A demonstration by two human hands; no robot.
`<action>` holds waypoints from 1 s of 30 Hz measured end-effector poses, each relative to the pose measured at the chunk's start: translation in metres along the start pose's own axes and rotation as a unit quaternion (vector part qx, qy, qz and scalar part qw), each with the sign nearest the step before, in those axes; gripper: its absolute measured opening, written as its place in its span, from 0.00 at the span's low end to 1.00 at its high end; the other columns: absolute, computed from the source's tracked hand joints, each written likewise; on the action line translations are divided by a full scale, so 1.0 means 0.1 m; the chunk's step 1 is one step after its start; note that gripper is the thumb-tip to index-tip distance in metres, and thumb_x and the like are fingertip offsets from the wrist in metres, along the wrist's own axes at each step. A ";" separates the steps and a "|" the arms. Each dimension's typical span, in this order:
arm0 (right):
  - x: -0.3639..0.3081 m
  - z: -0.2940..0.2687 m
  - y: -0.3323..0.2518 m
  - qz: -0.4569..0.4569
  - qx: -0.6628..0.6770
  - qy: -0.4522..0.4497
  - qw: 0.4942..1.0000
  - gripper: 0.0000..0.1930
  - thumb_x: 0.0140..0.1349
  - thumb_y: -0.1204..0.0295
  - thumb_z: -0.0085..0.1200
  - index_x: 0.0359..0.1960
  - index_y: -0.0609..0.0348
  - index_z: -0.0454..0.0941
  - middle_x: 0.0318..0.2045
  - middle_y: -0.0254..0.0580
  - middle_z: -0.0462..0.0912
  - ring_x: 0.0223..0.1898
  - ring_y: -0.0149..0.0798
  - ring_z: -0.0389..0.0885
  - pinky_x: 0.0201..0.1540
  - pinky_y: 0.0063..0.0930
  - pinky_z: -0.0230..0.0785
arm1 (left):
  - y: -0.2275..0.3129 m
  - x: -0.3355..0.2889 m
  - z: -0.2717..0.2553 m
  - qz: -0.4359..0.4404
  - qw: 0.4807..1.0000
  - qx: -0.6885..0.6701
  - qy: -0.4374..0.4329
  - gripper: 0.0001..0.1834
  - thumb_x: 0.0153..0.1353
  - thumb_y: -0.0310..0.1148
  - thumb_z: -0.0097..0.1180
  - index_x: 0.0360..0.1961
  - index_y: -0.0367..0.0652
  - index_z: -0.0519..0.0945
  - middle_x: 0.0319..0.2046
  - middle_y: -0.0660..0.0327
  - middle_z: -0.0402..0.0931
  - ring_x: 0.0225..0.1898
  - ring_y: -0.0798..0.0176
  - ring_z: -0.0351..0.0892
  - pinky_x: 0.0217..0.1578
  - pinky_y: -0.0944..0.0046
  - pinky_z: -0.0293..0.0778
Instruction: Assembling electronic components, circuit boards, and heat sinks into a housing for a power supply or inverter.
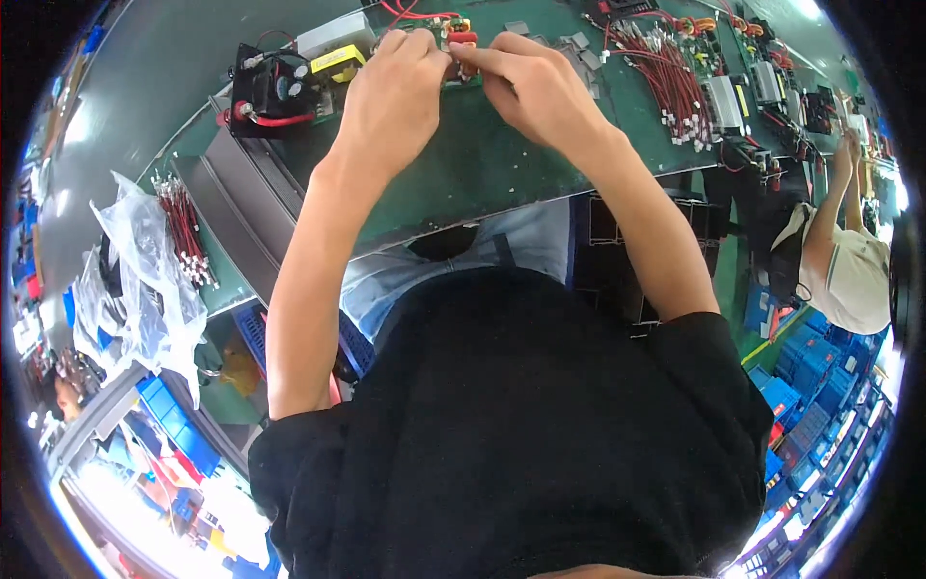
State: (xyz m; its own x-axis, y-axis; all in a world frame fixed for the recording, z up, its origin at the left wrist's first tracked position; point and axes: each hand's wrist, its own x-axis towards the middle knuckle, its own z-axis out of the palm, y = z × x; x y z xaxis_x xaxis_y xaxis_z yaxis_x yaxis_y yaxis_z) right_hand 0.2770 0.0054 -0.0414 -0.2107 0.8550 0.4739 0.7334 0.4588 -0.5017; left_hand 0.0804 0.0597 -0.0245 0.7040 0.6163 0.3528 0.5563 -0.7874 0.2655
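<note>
At the far side of the green bench, both my hands meet over a circuit board [328, 100] with a black fan panel [275, 87] at its left end. My left hand [397, 92] is closed, its curled fingers down among the parts right of a yellow-wrapped transformer [338, 61]. My right hand [536, 82] comes in from the right, also closed, with its index finger reaching the left fingertips beside a red-wound coil [463, 39]. Whatever the fingertips pinch is hidden. Behind the transformer stands a pale metal heat sink [331, 35], and red wires [410, 13] run off the far end.
Small grey pieces [579, 53] lie right of my right hand. Beyond them are a bundle of red-black connector wires [666, 82] and more board assemblies [728, 104]. Grey metal housings [236, 188], wires [183, 227] and a plastic bag [145, 280] sit left. A co-worker [849, 261] is at far right.
</note>
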 end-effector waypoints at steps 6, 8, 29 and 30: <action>-0.10 0.11 -0.04 -0.008 0.022 0.029 0.999 0.21 0.61 0.80 0.57 0.56 0.54 0.82 0.34 0.43 0.81 0.34 0.50 0.81 0.38 0.39 0.75 | 0.06 -0.11 -0.04 0.028 0.999 -0.008 0.014 0.08 0.60 0.21 0.56 0.39 0.36 0.82 0.38 0.57 0.75 0.45 0.51 0.76 0.45 0.54 0.76; -0.13 0.15 -0.08 0.003 -0.005 0.051 0.999 0.21 0.61 0.78 0.60 0.57 0.53 0.81 0.34 0.43 0.81 0.34 0.49 0.81 0.38 0.38 0.76 | 0.07 -0.11 -0.04 0.018 0.999 -0.015 0.024 0.08 0.60 0.22 0.56 0.39 0.36 0.82 0.38 0.57 0.75 0.45 0.51 0.76 0.46 0.54 0.76; -0.14 0.20 -0.05 0.016 -0.048 0.071 0.996 0.11 0.57 0.74 0.65 0.41 0.56 0.79 0.34 0.40 0.84 0.33 0.46 0.85 0.34 0.34 0.79 | 0.05 -0.09 -0.08 0.016 0.999 -0.034 0.013 0.08 0.61 0.23 0.55 0.40 0.36 0.84 0.38 0.56 0.76 0.46 0.51 0.76 0.46 0.54 0.76; -0.13 0.22 -0.06 0.017 -0.048 0.072 0.996 0.11 0.57 0.74 0.65 0.41 0.56 0.79 0.34 0.40 0.84 0.33 0.46 0.85 0.34 0.34 0.79 | 0.06 -0.09 -0.07 0.018 0.999 -0.035 0.013 0.08 0.61 0.23 0.55 0.40 0.36 0.84 0.38 0.56 0.76 0.46 0.51 0.76 0.46 0.54 0.76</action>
State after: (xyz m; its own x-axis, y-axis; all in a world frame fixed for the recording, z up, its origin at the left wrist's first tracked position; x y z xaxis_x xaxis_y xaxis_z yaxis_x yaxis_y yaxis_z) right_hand 0.2615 -0.0033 -0.0606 -0.0947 0.8237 0.5591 0.7990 0.3980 -0.4509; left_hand 0.0744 0.0497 -0.0195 0.7110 0.5881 0.3854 0.4985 -0.8082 0.3136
